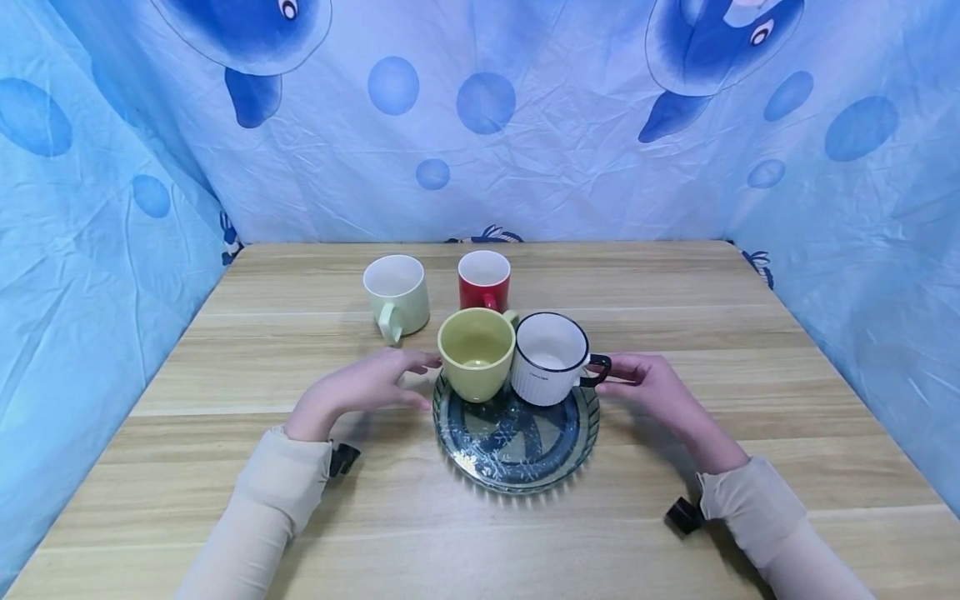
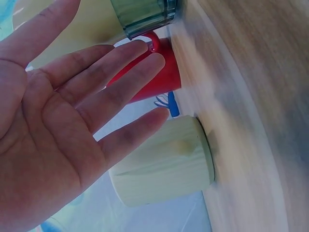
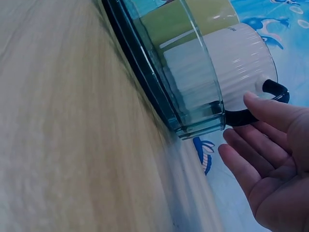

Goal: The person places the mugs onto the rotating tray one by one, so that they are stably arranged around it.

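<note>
A round glass dish [image 1: 517, 467] with a fluted rim and dark blue pattern holds two mugs, side by side at its far side. One is a yellow-green mug [image 1: 477, 358]; the other is a white ribbed mug [image 1: 546, 371] with a black rim and black handle. My right hand [image 1: 651, 392] is at that handle, thumb and fingertips overlapping it in the right wrist view, fingers loosely extended. To the left of the dish, my left hand [image 1: 375, 385] has its fingers spread near the yellow-green mug, palm empty in the left wrist view.
A pale green mug [image 1: 397, 296] stands on the wooden table [image 1: 300, 533] beyond my left hand. Behind the yellow-green mug is a red mug [image 1: 483, 283] with a white inside. Blue patterned cloth [image 1: 562, 167] hangs at the back and sides.
</note>
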Demonstrator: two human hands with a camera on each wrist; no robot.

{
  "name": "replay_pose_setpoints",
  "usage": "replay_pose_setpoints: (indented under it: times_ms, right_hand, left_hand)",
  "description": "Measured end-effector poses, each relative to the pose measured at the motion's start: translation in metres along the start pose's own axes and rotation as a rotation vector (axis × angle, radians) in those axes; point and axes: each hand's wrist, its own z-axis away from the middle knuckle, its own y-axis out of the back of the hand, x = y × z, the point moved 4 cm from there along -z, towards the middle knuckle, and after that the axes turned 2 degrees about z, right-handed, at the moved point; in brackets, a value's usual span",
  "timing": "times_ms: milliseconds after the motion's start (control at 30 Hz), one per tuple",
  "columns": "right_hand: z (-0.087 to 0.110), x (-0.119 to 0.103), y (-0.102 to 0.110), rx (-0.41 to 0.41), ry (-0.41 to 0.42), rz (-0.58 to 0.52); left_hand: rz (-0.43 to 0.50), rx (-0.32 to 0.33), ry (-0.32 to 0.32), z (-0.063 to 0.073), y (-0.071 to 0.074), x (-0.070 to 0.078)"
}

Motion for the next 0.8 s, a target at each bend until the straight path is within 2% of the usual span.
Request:
replay_pose_setpoints:
  times_ms: [167, 300, 400, 500, 700, 800]
  right_hand:
    - [0.000, 0.001, -0.003, -0.059, -0.020, 0.073]
    - [0.001, 0.002, -0.005, -0.107, 0.004, 0.064]
    - [0.002, 0.002, -0.005, -0.122, 0.008, 0.059]
    - [0.002, 0.002, -0.005, -0.125, 0.009, 0.066]
    - [0.001, 0.002, -0.006, -0.132, 0.008, 0.070]
    - [0.001, 0.003, -0.006, -0.135, 0.010, 0.066]
  left_hand:
    - [0.012, 0.016, 0.002, 0.002, 0.004, -0.003]
    - [0.011, 0.088, -0.011, 0.002, 0.010, -0.004]
    - [0.018, 0.191, 0.000, 0.003, 0.018, -0.004]
    - [0.027, 0.332, 0.032, 0.005, 0.027, -0.005]
    - [0.121, 0.655, 0.166, 0.010, 0.041, -0.014]
    - [0.166, 0.742, 0.227, 0.011, 0.044, -0.020]
